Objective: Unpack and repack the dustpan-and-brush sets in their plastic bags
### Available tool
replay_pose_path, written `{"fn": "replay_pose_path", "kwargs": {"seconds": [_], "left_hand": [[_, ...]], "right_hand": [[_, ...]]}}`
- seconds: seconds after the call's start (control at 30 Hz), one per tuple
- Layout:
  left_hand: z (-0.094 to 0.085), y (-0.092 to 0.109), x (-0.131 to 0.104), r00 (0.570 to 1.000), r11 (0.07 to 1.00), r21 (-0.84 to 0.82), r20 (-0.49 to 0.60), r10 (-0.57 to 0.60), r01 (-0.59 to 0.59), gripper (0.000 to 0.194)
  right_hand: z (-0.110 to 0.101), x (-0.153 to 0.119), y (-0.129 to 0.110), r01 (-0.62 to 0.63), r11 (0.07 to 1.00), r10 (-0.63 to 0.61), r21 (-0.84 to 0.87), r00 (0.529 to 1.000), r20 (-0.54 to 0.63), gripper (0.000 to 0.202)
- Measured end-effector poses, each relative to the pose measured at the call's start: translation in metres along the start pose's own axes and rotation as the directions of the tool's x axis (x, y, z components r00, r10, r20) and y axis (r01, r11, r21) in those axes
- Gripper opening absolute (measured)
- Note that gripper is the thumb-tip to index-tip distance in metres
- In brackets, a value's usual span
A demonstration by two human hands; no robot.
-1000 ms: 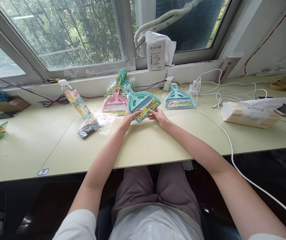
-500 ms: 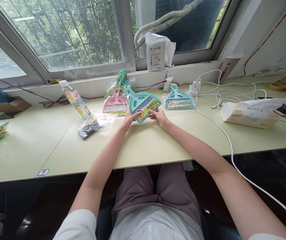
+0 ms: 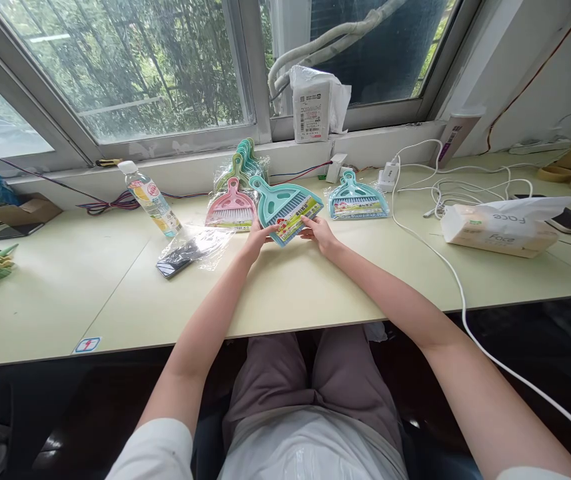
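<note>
- Both hands hold a turquoise plastic dustpan with a matching brush nested in it and a yellow-green printed card across its front (image 3: 278, 200). It is tilted, just to the right of the landmark, the pink plastic dustpan-and-brush set (image 3: 231, 207).
- The left hand (image 3: 254, 241) grips the dustpan's lower left edge, thumb over the card and fingers partly hidden underneath.
- The right hand (image 3: 321, 235) grips its lower right edge, fingers bent around the corner (the fingertips behind it can't be seen).
- As for progress, the brush is seated in the held dustpan and the card is in place; nothing is parted. I can't tell whether thin film covers it.
- Behind the pink set, green and teal plastic dustpans (image 3: 239, 163) stand bunched in clear film. Well to its right, beyond the held dustpan, a second turquoise dustpan-and-brush set (image 3: 358, 202) lies in clear wrap with its own card.
- To the near left of the pink set, a crumpled clear plastic bag (image 3: 211, 245) partly covers a dark, flat phone (image 3: 175, 261). Farther left stands a clear bottle with a white cap and a fruit-printed label (image 3: 151, 199).
- Far right of it, a white-and-beige soft tissue pack (image 3: 500, 230) rests on the pale yellow-green tabletop (image 3: 120, 300).
</note>
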State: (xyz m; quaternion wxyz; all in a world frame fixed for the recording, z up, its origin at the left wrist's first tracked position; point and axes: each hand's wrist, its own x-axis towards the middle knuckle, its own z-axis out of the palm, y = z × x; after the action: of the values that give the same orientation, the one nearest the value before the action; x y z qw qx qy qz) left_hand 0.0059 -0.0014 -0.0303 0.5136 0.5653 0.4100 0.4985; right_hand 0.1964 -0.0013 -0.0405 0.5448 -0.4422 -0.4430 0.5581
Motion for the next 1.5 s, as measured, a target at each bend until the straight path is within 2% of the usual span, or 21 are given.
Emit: {"fn": "replay_pose_path", "kwargs": {"seconds": [0.4, 0.93, 1.17, 1.27, 1.33, 1.43, 1.5], "left_hand": [[-0.001, 0.002, -0.002, 1.000, 1.000, -0.019, 0.017, 0.013, -0.012, 0.067], [0.001, 0.004, -0.003, 1.000, 1.000, -0.001, 0.019, 0.001, -0.001, 0.067], [-0.008, 0.002, 0.010, 1.000, 1.000, 0.001, -0.002, -0.001, 0.001, 0.049], [-0.016, 0.006, 0.011, 0.991, 0.980, 0.196, -0.116, 0.067, -0.043, 0.048], [-0.023, 0.009, 0.009, 0.960, 0.915, 0.397, -0.225, 0.167, -0.066, 0.043], [-0.034, 0.012, 0.006, 0.884, 0.743, 0.669, -0.333, 0.328, -0.023, 0.034], [-0.041, 0.013, 0.004, 0.851, 0.606, 0.794, -0.352, 0.390, 0.051, 0.029]], "right_hand": [[-0.001, -0.001, -0.002, -0.001, 1.000, 0.002, -0.026, 0.999, 0.046, 0.014], [0.003, -0.006, -0.007, -0.030, 0.999, 0.029, -0.029, 0.999, -0.022, 0.007], [-0.003, -0.003, -0.014, 0.014, 0.999, -0.014, -0.028, 1.000, -0.002, 0.012], [-0.004, -0.002, -0.014, 0.035, 0.999, -0.034, -0.034, 0.999, 0.018, 0.015], [-0.003, -0.002, -0.013, 0.036, 0.998, -0.035, -0.057, 0.999, 0.014, 0.017], [-0.001, -0.005, -0.011, 0.026, 0.996, -0.027, -0.080, 1.000, -0.006, 0.015], [0.000, -0.006, -0.011, 0.015, 0.996, -0.017, -0.084, 1.000, -0.026, 0.014]]}}
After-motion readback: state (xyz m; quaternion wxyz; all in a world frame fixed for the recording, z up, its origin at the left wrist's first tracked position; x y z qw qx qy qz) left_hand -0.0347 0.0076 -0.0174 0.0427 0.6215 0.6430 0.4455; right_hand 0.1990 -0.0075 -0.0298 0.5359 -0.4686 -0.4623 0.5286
